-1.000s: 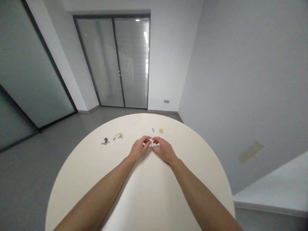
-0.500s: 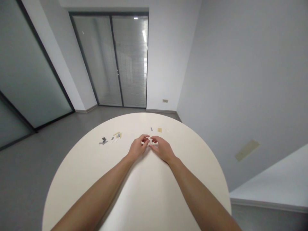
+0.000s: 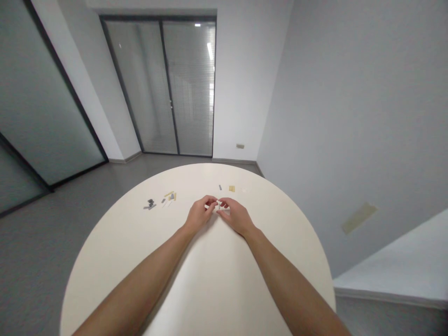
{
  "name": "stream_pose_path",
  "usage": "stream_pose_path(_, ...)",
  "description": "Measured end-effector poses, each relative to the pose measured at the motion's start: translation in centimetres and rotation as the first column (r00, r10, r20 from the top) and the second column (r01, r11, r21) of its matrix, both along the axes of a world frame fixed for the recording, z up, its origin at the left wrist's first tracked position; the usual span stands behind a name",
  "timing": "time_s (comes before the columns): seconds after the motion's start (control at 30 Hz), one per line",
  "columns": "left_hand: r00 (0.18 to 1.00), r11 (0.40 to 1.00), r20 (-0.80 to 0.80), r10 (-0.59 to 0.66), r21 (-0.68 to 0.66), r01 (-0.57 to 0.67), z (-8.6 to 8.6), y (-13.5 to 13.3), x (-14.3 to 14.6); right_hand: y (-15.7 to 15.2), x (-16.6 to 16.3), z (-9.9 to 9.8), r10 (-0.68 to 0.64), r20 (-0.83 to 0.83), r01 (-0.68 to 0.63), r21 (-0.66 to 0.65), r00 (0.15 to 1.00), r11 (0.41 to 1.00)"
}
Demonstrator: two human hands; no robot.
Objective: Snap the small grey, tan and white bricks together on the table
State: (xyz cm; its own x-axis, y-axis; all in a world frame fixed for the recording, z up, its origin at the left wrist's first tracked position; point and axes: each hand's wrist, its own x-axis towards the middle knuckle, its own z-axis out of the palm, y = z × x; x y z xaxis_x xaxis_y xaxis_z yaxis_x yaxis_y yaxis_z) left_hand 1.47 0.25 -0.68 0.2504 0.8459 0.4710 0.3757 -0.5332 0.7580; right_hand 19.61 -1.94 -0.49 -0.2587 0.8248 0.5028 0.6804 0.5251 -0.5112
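Over the far half of the table, my left hand (image 3: 200, 213) and my right hand (image 3: 238, 216) face each other with fingertips nearly meeting. Between them is a small whitish piece (image 3: 219, 206), mostly covered by the fingers, its kind too small to make out. Both hands are closed in a pinch around it. Just beyond the fingers lie a small grey strip (image 3: 220, 187) and a flat tan piece (image 3: 232, 188). A pale, hardly visible piece (image 3: 246, 190) is to the right of the tan one.
The round white table (image 3: 217, 280) carries all of this. To the left lie a cluster of dark grey pieces (image 3: 150, 204) and a group of tan, grey and white pieces (image 3: 170, 198). Beyond the table are glass doors (image 3: 189, 93); a grey wall (image 3: 332, 116) rises on the right.
The fingers have shifted very slightly around the whitish piece. The view has moved a little; the loose pieces lie as before.
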Motion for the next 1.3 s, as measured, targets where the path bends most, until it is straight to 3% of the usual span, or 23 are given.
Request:
stream_pose_path(0.2,1.000,1.000,-0.005,-0.027,0.001,0.027,-0.12,0.07,-0.10,-0.05,0.02,0.04,-0.016,0.014,0.017,-0.021,1.000,1.000)
stream_pose_path(0.4,0.998,0.998,-0.032,0.061,-0.009,-0.061,-0.41,0.30,-0.04,-0.06,-0.01,0.06,-0.013,-0.012,0.013,0.013,1.000,1.000)
stream_pose_path(0.6,0.999,0.999,-0.042,0.006,-0.033,-0.008,-0.65,0.24,0.01,-0.15,-0.13,0.28,-0.016,-0.032,0.017,0.017,0.999,1.000)
stream_pose_path(0.83,0.997,0.998,-0.044,0.064,-0.014,-0.065,-0.31,0.10,-0.06,-0.21,-0.13,0.42,-0.019,0.003,0.019,0.005,1.000,1.000)
stream_pose_path(1.3,1.000,1.000,-0.015,-0.018,-0.009,0.018,-0.19,-0.07,0.07,-0.10,-0.03,0.18,-0.023,-0.002,0.023,-0.016,1.000,1.000)
